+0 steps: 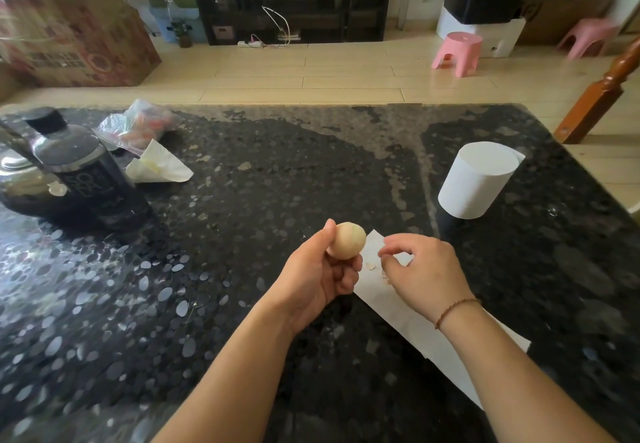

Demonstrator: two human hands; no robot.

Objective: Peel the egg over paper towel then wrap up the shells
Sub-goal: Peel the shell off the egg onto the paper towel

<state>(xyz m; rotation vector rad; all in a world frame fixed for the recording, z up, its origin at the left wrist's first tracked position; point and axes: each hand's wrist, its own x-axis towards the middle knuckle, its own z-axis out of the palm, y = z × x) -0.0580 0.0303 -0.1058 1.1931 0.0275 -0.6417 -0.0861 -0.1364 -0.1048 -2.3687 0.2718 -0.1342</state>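
Observation:
My left hand (317, 280) grips a pale tan egg (346, 240) from below, holding it just left of a white paper towel sheet (412, 325) that lies flat on the dark table. My right hand (420, 273) hovers over the towel's far end with thumb and fingertips pinched together; whether a shell bit is between them I cannot tell. A few small shell fragments (371, 267) lie on the towel between my hands. The towel's middle is hidden under my right wrist.
A white paper towel roll (479, 179) stands at the right. At the left are a dark bottle (83, 169), a metal kettle (20, 179), a plastic bag (136, 124) and a crumpled tissue (157, 165). The table's (277, 172) far edge meets tiled floor.

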